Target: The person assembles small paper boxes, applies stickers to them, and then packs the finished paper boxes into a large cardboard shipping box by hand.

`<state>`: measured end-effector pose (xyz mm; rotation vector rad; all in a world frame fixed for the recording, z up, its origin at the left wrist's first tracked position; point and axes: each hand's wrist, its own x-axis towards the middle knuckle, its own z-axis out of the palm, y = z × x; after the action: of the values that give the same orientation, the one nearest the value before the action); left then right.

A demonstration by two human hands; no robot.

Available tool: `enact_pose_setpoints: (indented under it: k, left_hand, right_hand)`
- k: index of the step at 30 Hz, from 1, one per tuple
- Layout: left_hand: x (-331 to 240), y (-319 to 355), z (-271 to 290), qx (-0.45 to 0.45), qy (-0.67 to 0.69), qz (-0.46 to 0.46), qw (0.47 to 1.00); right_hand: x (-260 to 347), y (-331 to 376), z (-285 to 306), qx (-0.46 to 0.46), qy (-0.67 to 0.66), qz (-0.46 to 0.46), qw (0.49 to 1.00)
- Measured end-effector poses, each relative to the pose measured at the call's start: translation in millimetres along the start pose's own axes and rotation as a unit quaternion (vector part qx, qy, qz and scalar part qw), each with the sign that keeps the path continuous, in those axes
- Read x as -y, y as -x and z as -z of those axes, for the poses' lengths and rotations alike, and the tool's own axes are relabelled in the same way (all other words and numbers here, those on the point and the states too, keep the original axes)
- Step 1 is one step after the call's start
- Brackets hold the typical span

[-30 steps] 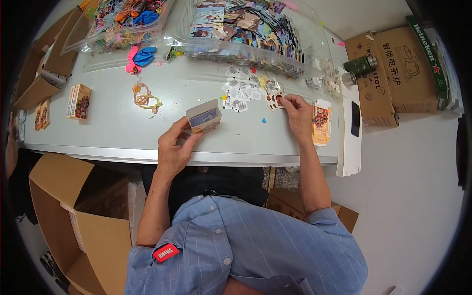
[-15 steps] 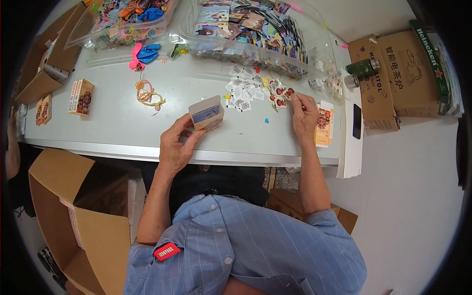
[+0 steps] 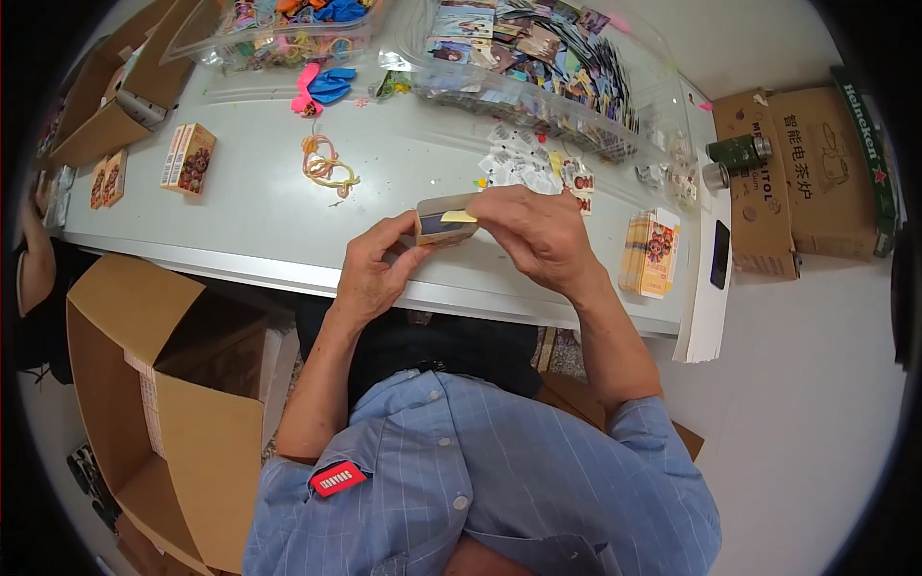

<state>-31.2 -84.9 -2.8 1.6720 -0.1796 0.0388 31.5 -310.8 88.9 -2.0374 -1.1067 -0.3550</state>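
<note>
Near the table's front edge, my left hand (image 3: 377,269) grips a small open carton (image 3: 435,228) with its flap up. My right hand (image 3: 538,235) is closed at the carton's mouth, its fingers on a thin yellow slip (image 3: 459,217) that lies across the opening. The fingertips are partly hidden. Behind the right hand are small picture cards (image 3: 578,177) with red figures and a spread of little white packets (image 3: 519,161).
A stack of yellow cartons (image 3: 657,252) stands right, by a phone (image 3: 719,254). Clear bins of cards (image 3: 538,110) and colourful trinkets (image 3: 279,43) sit behind. Hair ties (image 3: 329,168) and upright cartons (image 3: 190,160) lie left. A large open box (image 3: 206,461) stands below, left.
My right hand has come from the small picture cards leftward to the carton, and a yellow slip now shows at its opening. The left hand keeps hold of the carton. The whole view has shifted.
</note>
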Motion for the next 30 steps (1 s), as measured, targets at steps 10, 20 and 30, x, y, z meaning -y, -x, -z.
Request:
enact_pose_setpoints:
  k: [10,20,30]
  left_hand:
    - [-2.1,-0.2,3.8,-0.008,-0.011,0.003,1.000]
    - [-5.0,-1.2,3.9,-0.011,0.012,0.055,0.998]
    - [-8.3,-2.2,1.8,-0.014,0.002,0.045,0.999]
  right_hand:
    - [-8.2,19.1,28.0,-0.108,0.055,-0.188,0.975]
    - [-25.9,55.9,-1.1,0.010,0.108,-0.420,0.901]
    - [-23.0,58.0,-24.5,0.010,0.289,-0.313,0.905]
